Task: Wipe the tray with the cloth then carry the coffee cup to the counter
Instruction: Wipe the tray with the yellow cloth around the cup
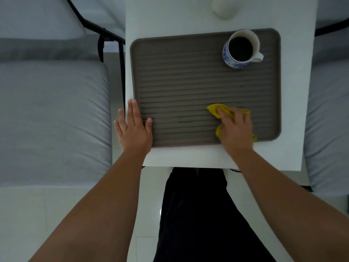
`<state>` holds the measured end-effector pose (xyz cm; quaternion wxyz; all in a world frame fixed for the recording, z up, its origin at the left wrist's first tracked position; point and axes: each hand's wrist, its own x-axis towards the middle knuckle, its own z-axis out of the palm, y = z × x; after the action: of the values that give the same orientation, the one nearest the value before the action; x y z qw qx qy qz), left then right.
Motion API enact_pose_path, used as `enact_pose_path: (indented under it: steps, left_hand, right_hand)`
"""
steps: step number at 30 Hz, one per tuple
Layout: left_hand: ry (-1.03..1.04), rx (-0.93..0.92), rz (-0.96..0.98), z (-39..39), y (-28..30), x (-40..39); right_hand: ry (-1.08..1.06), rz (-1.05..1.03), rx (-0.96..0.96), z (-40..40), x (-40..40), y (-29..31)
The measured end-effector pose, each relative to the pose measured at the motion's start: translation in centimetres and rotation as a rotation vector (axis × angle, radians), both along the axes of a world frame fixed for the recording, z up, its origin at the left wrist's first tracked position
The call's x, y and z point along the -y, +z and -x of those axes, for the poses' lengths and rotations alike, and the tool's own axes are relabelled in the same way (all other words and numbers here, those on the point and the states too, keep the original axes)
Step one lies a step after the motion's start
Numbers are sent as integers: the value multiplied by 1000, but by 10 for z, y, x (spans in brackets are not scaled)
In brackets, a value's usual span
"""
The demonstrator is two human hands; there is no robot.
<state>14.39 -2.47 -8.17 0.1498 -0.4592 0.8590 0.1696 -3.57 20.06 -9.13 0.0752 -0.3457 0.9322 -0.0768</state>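
Note:
A grey-brown ribbed tray (181, 76) lies on a small white table (188, 157). A blue-and-white coffee cup (240, 49) full of dark coffee stands in the tray's far right corner, its handle pointing right. My right hand (236, 129) presses a crumpled yellow cloth (217, 109) onto the tray near its front right; the cloth shows ahead of and under the fingers. My left hand (133, 127) lies flat with fingers spread on the tray's front left corner and the table beside it.
A white rounded object (224, 7) sits on the table beyond the tray. Grey cushioned seats (51, 114) flank the table on both sides, the left one with a black metal frame (105, 35). My dark-clothed legs (198, 214) stand on pale floor below the table's near edge.

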Motion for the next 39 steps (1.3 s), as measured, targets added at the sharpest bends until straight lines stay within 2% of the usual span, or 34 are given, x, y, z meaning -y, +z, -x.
enact_pose_path:
  steps: [4,6,8,13,16,20,25,28,30,32,34,39]
  left_hand:
    - [14,-21,-7,2,0,-3]
    - [28,-43,-20,2,0,-4]
    - [29,-67,-30,2,-1,-3]
    - [3,-78,-31,1,-1,-1]
    - [9,-66,-27,2,0,-2]
    - [4,-49,-33,3,3,-2]
    - [-1,-38,-42,3,4,-1]
    - [-2,-42,-45,2,3,-1]
    - [-5,-45,-50,2,3,-1]
    - [-8,-49,-52,2,2,-1]
    - [-3,-52,-56,2,2,-1]
    - [8,-46,-63,3,4,0]
  right_hand:
    - [-251,47,23,20,-29,5]
    - [-399,57,25,10,-15,4]
    - [-422,54,26,-9,10,3]
    - [-21,131,36,-81,72,3]
    - [193,107,68,-108,98,7]
    - [282,121,104,-89,87,6]
    - [80,140,88,-24,3,0]
    - [-163,116,81,9,-39,12]
    - [-389,88,88,17,-42,13]
    - [-508,76,79,12,-27,10]
    - [-406,98,87,-5,1,8]
    - [76,175,147,-74,85,13]
